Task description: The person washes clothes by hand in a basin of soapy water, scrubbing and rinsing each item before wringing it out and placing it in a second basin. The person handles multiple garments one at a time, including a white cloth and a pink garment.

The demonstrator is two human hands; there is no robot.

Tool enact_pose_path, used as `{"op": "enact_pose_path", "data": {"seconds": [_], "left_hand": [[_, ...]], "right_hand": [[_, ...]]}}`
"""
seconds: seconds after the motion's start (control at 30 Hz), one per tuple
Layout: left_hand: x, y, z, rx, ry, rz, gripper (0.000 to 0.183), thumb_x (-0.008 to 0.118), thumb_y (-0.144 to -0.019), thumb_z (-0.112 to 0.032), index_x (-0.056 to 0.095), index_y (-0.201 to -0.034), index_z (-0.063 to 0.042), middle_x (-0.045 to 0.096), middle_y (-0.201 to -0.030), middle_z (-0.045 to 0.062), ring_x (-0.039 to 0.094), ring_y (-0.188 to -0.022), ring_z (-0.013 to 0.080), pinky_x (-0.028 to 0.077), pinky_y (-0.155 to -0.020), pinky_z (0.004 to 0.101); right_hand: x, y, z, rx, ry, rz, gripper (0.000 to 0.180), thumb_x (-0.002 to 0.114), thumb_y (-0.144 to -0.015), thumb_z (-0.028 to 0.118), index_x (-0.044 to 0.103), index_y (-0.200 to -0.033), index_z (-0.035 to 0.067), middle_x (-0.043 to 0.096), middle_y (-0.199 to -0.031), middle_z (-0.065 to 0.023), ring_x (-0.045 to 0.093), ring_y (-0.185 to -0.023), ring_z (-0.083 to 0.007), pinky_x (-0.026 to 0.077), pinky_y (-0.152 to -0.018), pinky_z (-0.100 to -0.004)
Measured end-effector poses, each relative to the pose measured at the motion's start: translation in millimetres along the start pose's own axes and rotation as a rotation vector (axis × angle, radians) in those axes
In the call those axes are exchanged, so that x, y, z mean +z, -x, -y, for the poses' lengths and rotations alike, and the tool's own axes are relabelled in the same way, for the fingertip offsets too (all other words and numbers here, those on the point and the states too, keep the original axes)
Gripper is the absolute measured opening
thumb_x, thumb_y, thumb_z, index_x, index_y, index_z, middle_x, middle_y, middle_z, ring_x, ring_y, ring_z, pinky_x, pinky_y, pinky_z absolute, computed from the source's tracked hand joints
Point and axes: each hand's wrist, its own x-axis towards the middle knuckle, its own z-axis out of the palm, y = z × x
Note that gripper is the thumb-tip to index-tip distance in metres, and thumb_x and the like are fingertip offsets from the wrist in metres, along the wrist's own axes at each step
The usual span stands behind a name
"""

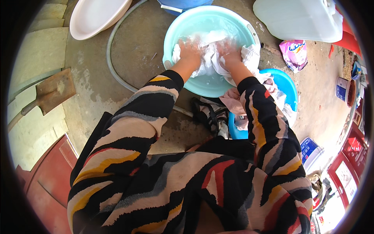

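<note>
A light green plastic basin (172, 32) with water in it stands before me, and a white cloth (209, 58) lies partly in the water. My left hand (190, 51) is in the basin at the cloth's left part, its fingers blurred by motion and splashing water. At the cloth's right part, my right hand (230, 54) is blurred too, with white fabric against it. Part of the cloth hangs over the basin's right rim. Beside my right forearm, a blue basin (287, 83) holds pink and white clothes (273, 87).
A hose (109, 52) curves over the concrete floor at left, near a white basin (117, 17) and a shovel (55, 90). A blue bucket (187, 3) touches the far side. Right are a plastic jug (298, 20), a pink detergent bag (293, 55) and white-blue tubs (311, 153).
</note>
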Motion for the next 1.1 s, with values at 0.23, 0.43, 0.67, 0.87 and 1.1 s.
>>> {"op": "enact_pose_path", "data": {"seconds": [0.23,0.43,0.67,0.87,1.1], "left_hand": [[-3.6,2.2,9.5,0.024,-0.02,0.005,0.063,0.049,-0.087,-0.02,0.027,-0.146,-0.03,0.016,-0.153,0.014,0.019,-0.138,0.0386,0.008,-0.109,0.0579],[-1.2,28.4,23.1,0.047,0.041,-0.202,0.059,0.05,-0.089,-0.024,0.03,-0.145,-0.025,0.022,-0.151,0.014,0.019,-0.138,0.037,0.012,-0.111,0.0533],[-10.3,54.1,24.7,0.139,-0.091,-0.096,0.049,0.051,-0.09,-0.03,0.043,-0.137,-0.022,0.026,-0.15,0.012,0.021,-0.138,0.0345,0.012,-0.112,0.0504],[-16.0,57.0,27.6,0.107,-0.111,-0.073,0.049,0.053,-0.087,-0.027,0.046,-0.136,-0.022,0.028,-0.15,0.011,0.02,-0.139,0.0333,0.012,-0.112,0.0484],[-24.4,56.6,27.2,0.16,-0.091,-0.017,0.063,0.063,-0.082,-0.024,0.04,-0.14,-0.026,0.018,-0.153,0.009,0.018,-0.14,0.0333,0.011,-0.113,0.0498]], "right_hand": [[-1.3,-2.5,-21.9,-0.138,-0.174,0.226,0.054,0.053,-0.085,0.031,0.041,-0.137,0.025,0.02,-0.152,-0.0169,0.022,-0.138,-0.0372,0.029,-0.109,-0.0433],[-41.4,39.7,-52.4,0.086,-0.838,0.08,0.083,0.064,-0.075,0.057,0.039,-0.138,0.01,0.035,-0.143,-0.021,0.033,-0.133,-0.0355,0.028,-0.11,-0.041],[-78.5,104.9,-63.8,-0.101,-0.022,0.119,0.079,0.075,-0.068,0.04,0.041,-0.134,0.014,0.06,-0.114,-0.0137,0.053,-0.113,-0.0307,0.041,-0.095,-0.0462],[-105.4,167.4,-140.2,-0.141,-0.315,-0.622,0.061,0.07,-0.065,0.017,0.051,-0.123,0.015,0.061,-0.101,-0.0124,0.057,-0.096,-0.0342,0.048,-0.08,-0.0422],[-87.2,276.1,-225.0,0.332,-0.258,-0.579,0.066,0.071,-0.065,0.01,0.049,-0.127,0.018,0.06,-0.1,-0.0122,0.055,-0.098,-0.0331,0.046,-0.085,-0.0408]]}}
